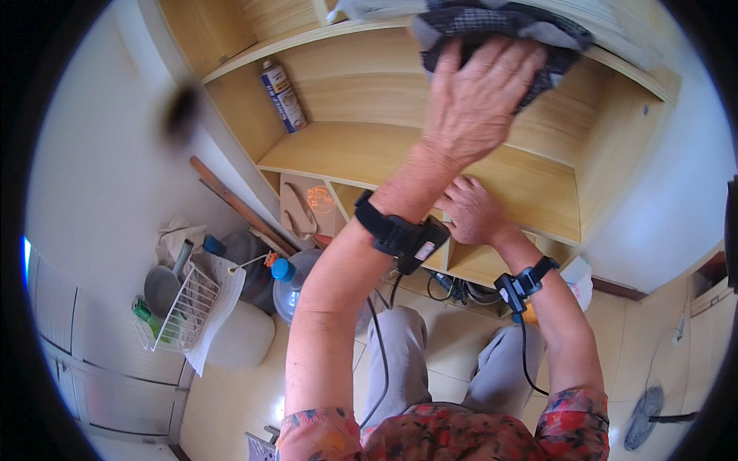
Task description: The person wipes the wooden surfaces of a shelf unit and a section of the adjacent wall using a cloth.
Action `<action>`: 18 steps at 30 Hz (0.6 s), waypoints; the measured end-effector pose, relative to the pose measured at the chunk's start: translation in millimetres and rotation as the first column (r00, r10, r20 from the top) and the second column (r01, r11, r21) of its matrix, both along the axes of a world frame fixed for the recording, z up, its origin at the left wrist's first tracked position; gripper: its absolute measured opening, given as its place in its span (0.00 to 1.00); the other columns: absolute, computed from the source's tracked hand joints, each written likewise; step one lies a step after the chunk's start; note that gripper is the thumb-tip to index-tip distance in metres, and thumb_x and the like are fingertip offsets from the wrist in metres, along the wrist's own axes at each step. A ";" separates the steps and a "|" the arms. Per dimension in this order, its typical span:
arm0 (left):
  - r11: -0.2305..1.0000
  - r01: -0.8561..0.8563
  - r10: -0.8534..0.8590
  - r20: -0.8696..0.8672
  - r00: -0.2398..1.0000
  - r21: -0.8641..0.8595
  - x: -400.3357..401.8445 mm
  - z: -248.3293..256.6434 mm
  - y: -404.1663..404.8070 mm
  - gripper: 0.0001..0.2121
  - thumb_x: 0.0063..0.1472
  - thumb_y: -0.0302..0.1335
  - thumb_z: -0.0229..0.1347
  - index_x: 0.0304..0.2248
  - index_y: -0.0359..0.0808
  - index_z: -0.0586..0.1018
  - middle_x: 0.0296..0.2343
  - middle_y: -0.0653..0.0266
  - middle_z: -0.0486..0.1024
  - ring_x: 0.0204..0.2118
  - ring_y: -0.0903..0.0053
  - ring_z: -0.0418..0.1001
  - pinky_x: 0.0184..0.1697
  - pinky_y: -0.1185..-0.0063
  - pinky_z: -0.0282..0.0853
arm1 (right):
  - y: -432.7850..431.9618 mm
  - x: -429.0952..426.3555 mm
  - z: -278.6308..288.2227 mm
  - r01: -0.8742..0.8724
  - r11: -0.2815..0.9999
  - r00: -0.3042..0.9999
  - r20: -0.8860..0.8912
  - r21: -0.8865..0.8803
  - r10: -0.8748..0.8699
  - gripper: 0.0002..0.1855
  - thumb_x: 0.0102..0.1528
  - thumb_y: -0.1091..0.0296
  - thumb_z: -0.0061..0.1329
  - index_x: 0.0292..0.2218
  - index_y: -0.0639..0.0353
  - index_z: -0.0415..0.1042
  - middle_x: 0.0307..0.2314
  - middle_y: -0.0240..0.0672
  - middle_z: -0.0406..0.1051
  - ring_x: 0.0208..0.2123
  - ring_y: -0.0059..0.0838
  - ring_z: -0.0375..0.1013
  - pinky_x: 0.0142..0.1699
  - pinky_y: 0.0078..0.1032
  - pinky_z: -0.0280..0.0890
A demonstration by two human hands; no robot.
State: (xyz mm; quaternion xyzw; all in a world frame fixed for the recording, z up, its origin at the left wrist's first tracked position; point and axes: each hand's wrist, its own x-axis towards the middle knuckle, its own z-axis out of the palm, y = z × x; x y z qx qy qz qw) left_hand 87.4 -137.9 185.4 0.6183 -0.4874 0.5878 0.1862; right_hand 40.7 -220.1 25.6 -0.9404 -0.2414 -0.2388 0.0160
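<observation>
My left hand (484,95) is spread over a dark patterned cloth (513,29) and holds it against the front edge of the upper shelf (357,27). Part of the cloth hangs below that edge, slightly blurred. Lower down, my right hand (474,212) grips the front edge of the wooden middle shelf (357,150), fingers on top; its thumb is partly hidden. Black straps with small boxes and cables circle both wrists. At the left end of the middle shelf stands a blue and white spray can (282,97).
Under the shelf are compartments with a cardboard box (308,207) and coiled black cables (461,288). To the left stand a large blue-capped water bottle (291,282), a white wire rack (187,305), a pan (164,288) and a wooden plank (236,201). A grey slipper (644,418) lies right.
</observation>
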 end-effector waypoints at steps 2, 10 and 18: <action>0.992 -0.124 0.124 -0.025 0.992 0.005 15.3 0.6 30.3 0.27 0.45 0.27 0.52 0.49 0.43 0.66 0.48 0.71 0.64 0.51 0.76 0.60 0.52 0.61 0.49 | 4.6 -1.3 8.1 0.003 1.000 1.000 -0.029 -0.015 -0.004 0.35 0.42 0.57 0.51 0.52 0.50 0.57 0.47 0.42 0.59 0.52 0.39 0.55 0.53 0.37 0.53; 0.917 -0.397 0.393 -0.082 0.916 -0.040 84.9 -5.5 129.4 0.29 0.51 0.32 0.53 0.53 0.40 0.60 0.54 0.58 0.56 0.56 0.65 0.53 0.55 0.56 0.44 | 9.1 -5.2 15.4 0.106 0.990 0.983 -0.140 -0.091 -0.118 0.33 0.46 0.58 0.50 0.53 0.48 0.56 0.51 0.42 0.55 0.55 0.39 0.51 0.57 0.36 0.49; 0.892 -0.384 0.224 -0.503 0.834 -0.239 139.4 22.1 165.5 0.27 0.59 0.39 0.45 0.55 0.39 0.57 0.56 0.61 0.52 0.60 0.65 0.44 0.58 0.58 0.37 | 12.3 -4.9 17.2 0.117 0.989 0.972 -0.193 -0.089 -0.132 0.34 0.47 0.58 0.50 0.54 0.47 0.54 0.53 0.43 0.52 0.56 0.40 0.50 0.57 0.37 0.48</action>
